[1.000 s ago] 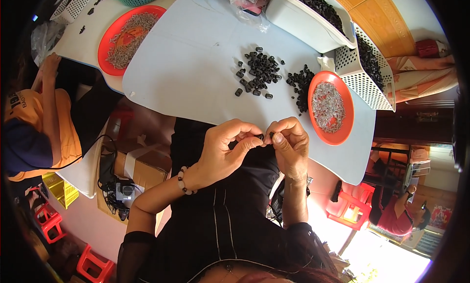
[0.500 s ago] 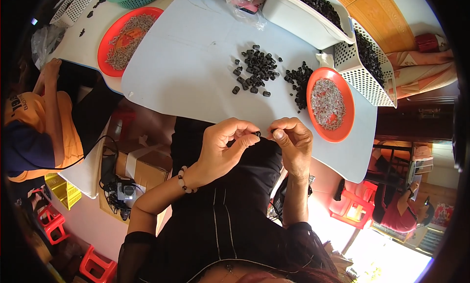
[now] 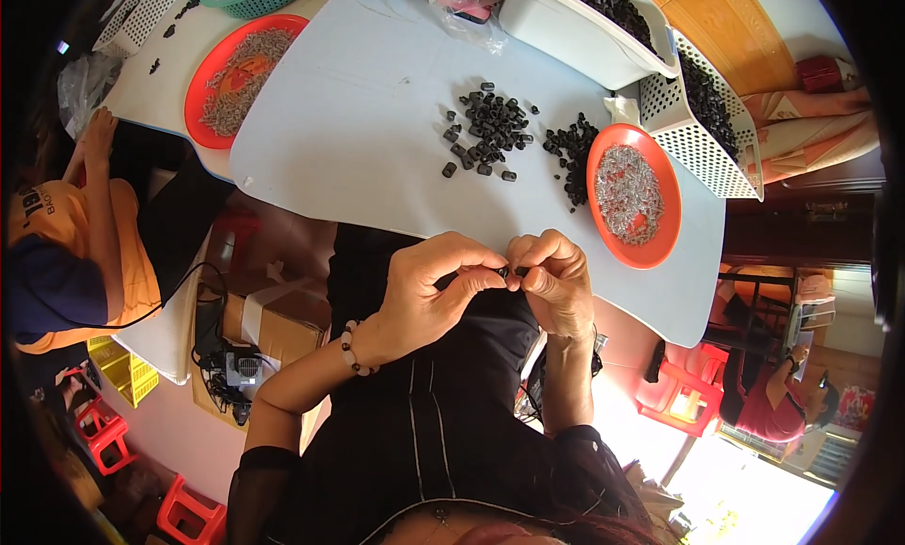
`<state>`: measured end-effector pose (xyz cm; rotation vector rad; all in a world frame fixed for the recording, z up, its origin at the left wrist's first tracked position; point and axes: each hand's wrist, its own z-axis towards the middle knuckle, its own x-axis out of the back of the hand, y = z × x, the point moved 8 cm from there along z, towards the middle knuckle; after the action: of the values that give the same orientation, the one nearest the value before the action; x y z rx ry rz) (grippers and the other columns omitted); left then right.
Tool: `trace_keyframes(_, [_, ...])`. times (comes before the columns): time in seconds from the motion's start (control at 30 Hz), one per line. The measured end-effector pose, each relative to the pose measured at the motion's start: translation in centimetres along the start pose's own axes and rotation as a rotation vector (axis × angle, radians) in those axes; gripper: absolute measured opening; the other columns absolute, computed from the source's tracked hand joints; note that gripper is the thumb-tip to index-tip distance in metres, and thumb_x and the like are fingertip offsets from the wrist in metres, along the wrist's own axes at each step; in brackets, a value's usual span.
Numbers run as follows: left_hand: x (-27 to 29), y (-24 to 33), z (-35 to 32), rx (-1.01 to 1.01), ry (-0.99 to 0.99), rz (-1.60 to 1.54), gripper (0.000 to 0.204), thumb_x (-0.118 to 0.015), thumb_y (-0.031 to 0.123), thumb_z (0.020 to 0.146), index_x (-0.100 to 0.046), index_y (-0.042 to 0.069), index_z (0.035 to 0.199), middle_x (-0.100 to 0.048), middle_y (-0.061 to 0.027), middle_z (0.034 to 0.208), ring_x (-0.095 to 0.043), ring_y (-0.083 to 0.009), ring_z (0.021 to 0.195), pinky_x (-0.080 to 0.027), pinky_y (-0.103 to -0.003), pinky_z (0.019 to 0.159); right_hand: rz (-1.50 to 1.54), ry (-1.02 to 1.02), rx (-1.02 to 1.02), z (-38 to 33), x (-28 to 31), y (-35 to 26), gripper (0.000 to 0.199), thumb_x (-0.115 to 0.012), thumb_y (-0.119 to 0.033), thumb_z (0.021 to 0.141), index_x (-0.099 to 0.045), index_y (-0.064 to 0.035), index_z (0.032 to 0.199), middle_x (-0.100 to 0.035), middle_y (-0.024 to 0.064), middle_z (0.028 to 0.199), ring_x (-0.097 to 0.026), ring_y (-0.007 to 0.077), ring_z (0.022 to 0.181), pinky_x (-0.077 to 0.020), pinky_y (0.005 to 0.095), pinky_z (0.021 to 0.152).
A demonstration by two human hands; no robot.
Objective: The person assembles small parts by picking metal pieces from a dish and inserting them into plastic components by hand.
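Note:
Over the table's near edge, my left hand (image 3: 429, 286) pinches a small black piece (image 3: 503, 272) between thumb and forefinger. My right hand (image 3: 558, 286) meets it fingertip to fingertip, also pinching a small dark piece (image 3: 521, 272), mostly covered by the fingers. Whether the two pieces touch is hidden. Beyond my hands a loose pile of short black cylindrical parts (image 3: 498, 128) lies on the pale blue table (image 3: 339, 140). To its right is a heap of smaller black parts (image 3: 571, 151). Beside that sits an orange-red plate (image 3: 671, 201) of small shiny, silvery pieces (image 3: 630, 194).
At the back right stand a white tub (image 3: 575, 45) and a perforated white basket (image 3: 698, 158), both with black parts. Another orange-red plate (image 3: 195, 102) and a green basket (image 3: 273, 0) are at far left. One person (image 3: 104, 253) sits left, another (image 3: 773, 408) is right.
My hands have come together; a gap between their fingertips has closed. My right hand has moved slightly left and my left hand slightly right. The table's parts lie as before.

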<state>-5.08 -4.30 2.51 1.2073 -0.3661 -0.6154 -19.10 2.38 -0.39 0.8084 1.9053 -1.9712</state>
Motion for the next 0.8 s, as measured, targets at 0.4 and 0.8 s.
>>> trace_keyframes(0.4, [0.11,0.48,-0.06,-0.037,-0.046,0.093,0.013,-0.078,0.003,0.084,-0.072,0.000,0.095,-0.070,-0.0084,0.088,-0.065,-0.0150,0.076,-0.051,-0.026,0.069,-0.050,-0.022,-0.103,-0.21,-0.15,0.50,0.018,-0.083,-0.009,0.080,-0.067,-0.0021,0.085,-0.067,0.0085,0.084,-0.059,0.0136,0.076,-0.0486,0.0257,0.069])
trace_keyframes(0.8, [0.45,0.87,0.06,-0.081,-0.039,0.112,0.012,-0.075,-0.003,0.083,-0.070,0.001,0.094,-0.070,-0.0099,0.084,-0.067,-0.0192,0.071,-0.053,-0.028,0.063,-0.082,-0.007,-0.111,-0.14,-0.37,0.41,0.016,-0.082,-0.007,0.081,-0.068,-0.0013,0.084,-0.066,0.0073,0.084,-0.059,0.0135,0.077,-0.0481,0.0257,0.071])
